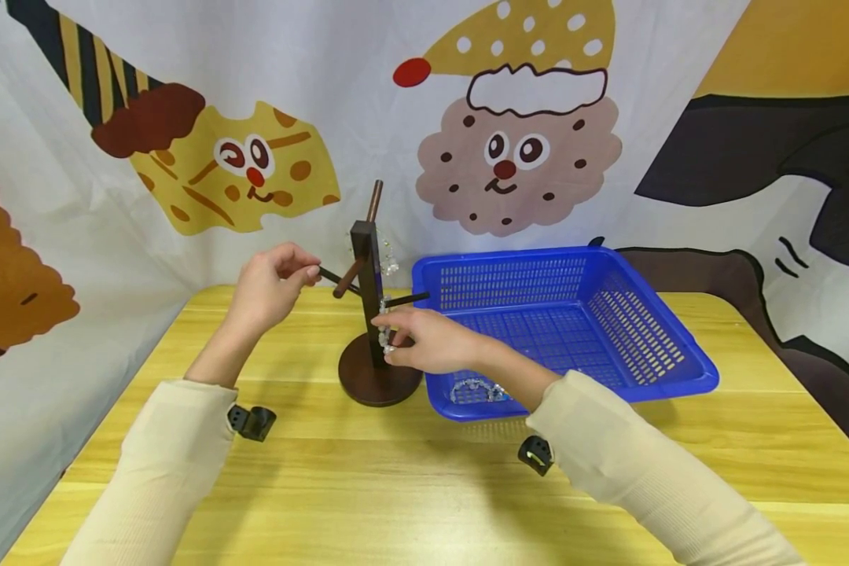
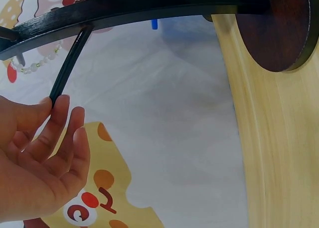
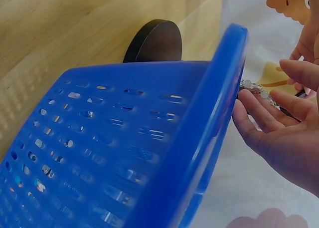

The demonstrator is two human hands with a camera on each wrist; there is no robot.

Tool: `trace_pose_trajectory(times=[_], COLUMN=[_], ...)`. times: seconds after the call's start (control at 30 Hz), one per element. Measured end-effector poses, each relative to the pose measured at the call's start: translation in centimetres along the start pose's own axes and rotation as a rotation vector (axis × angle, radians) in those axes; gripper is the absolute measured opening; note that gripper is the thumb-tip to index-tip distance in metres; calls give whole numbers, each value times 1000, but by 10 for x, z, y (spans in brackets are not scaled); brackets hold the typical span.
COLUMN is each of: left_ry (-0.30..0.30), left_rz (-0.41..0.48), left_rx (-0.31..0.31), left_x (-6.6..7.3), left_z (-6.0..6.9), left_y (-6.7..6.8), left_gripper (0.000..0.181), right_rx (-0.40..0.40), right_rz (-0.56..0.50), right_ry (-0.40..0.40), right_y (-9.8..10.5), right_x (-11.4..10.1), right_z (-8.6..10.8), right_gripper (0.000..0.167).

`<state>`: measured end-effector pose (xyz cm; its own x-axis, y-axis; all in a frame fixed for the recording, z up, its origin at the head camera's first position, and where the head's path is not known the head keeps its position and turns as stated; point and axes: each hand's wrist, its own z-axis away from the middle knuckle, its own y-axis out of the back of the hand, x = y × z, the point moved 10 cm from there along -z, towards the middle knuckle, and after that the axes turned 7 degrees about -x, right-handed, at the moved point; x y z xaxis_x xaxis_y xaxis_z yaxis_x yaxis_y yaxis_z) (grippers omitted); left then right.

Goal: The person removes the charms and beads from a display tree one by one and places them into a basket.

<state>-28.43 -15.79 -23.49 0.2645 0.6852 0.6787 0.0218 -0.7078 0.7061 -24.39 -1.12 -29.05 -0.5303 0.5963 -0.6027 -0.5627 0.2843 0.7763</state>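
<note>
L hand (image 1: 272,287) pinches dark-brown wooden stand's (image 1: 370,318) thin black left peg (image 1: 337,278), prob. steadying it, while R hand (image 1: 435,339) grips 1 clear-beaded bracelet (image 1: 384,336) at right.

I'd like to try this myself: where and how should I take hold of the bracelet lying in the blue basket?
I'd pinch the bracelet by the left side of its loop, coming from above. It lies close to the near wall of the blue basket, so that wall would likely crowd a hand from the front, and the right forearm crosses near its right end.
</note>
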Motion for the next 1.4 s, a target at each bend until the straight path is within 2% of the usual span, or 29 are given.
trace_pose_trajectory(times=[0.67,0.93,1.4], left_ry=[-4,-5,-24], left_rz=[3,4,7], left_rx=[1,5,9], left_x=[2,4,5], left_z=[1,2,2], left_y=[1,2,2], left_gripper=[15,15,15], right_rx=[18,77,155], right_rz=[12,-40,-55], right_ry=[7,57,101], right_y=[11,20,35], right_x=[-4,-12,-12], right_z=[12,19,28], right_gripper=[53,48,44])
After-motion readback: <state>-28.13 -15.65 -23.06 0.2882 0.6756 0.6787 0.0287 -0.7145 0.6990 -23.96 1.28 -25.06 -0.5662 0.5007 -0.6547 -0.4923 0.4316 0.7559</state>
